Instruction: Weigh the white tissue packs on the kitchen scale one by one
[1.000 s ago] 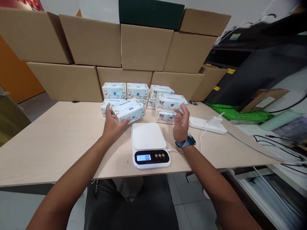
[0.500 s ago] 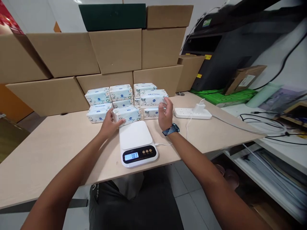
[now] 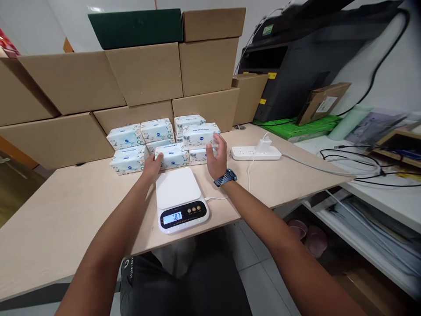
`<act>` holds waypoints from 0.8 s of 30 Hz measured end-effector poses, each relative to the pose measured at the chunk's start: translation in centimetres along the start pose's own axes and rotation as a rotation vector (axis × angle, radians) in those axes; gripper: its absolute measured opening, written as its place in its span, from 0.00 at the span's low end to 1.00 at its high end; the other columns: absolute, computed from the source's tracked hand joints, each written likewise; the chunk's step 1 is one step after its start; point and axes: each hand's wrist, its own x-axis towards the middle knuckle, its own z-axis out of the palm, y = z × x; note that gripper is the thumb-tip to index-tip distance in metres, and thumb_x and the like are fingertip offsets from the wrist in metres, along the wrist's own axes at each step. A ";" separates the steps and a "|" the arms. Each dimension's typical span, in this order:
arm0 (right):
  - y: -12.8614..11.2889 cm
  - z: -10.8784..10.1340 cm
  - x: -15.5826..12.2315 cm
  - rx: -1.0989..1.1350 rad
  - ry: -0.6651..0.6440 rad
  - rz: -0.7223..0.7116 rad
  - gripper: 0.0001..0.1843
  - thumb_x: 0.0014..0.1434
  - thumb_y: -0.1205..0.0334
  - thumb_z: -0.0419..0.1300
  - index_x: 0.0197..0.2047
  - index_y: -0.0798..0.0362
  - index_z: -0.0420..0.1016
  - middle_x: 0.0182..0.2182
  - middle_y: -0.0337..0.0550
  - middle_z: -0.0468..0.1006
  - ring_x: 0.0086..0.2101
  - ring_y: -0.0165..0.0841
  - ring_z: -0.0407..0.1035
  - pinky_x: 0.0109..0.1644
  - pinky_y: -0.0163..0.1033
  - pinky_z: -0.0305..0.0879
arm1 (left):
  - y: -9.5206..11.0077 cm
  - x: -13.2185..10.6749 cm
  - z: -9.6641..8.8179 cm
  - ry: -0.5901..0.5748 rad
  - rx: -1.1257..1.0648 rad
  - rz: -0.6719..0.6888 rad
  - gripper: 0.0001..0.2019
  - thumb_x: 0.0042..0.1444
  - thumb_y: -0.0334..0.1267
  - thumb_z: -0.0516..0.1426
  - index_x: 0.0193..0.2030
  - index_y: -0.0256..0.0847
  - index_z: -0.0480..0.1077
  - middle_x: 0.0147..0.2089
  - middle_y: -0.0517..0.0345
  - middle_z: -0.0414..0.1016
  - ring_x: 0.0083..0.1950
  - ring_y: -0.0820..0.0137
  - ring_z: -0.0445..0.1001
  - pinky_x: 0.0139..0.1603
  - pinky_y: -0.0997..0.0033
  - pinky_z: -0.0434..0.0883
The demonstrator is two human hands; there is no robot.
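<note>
My left hand (image 3: 153,166) grips the left end of a white floral tissue pack (image 3: 173,158), just behind the white digital scale (image 3: 179,186). The scale's pan holds nothing, and its lit display reads 78.7, with a small mark at its left. My right hand (image 3: 217,159) is curled at the right end of an upper tissue pack (image 3: 197,136), thumb towards the front and fingers at the side. That pack sits over a lower tissue pack (image 3: 198,156). Several more tissue packs (image 3: 126,137) are stacked in rows to the left and behind.
Cardboard boxes (image 3: 144,74) and a dark green box (image 3: 138,28) form a wall behind the packs. A power strip (image 3: 245,152) with a plugged-in charger lies at right, its cables crossing the table (image 3: 82,206). A dark printer (image 3: 305,61) stands at the back right.
The tissue pack in my left hand has moved slightly back and right, off the scale's rear edge and level with the row. My right hand stays at the upper pack. The view has shifted slightly.
</note>
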 end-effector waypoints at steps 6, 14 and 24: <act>2.5 -0.2 1.6 -0.046 0.079 0.182 0.35 0.63 0.41 0.59 0.69 0.44 0.62 0.73 0.55 0.63 0.75 0.50 0.51 0.81 0.68 0.40 | 0.2 0.0 0.5 0.023 -0.004 -0.056 0.26 0.61 0.57 0.64 0.57 0.39 0.77 0.55 0.43 0.83 0.58 0.55 0.81 0.56 0.59 0.78; 5.1 -1.3 3.2 -0.050 0.007 0.285 0.27 0.61 0.47 0.61 0.60 0.50 0.73 0.59 0.54 0.79 0.60 0.47 0.71 0.74 0.61 0.62 | -0.3 -0.1 -0.3 -0.072 -0.030 -0.045 0.29 0.56 0.55 0.68 0.61 0.44 0.77 0.60 0.46 0.82 0.63 0.54 0.80 0.61 0.58 0.77; 7.5 -2.1 4.9 -0.023 0.049 0.299 0.30 0.57 0.45 0.64 0.59 0.51 0.73 0.58 0.56 0.79 0.59 0.46 0.72 0.72 0.63 0.62 | -0.4 -0.2 0.7 -0.138 -0.098 -0.065 0.33 0.63 0.62 0.61 0.69 0.45 0.70 0.72 0.42 0.74 0.74 0.52 0.73 0.73 0.52 0.71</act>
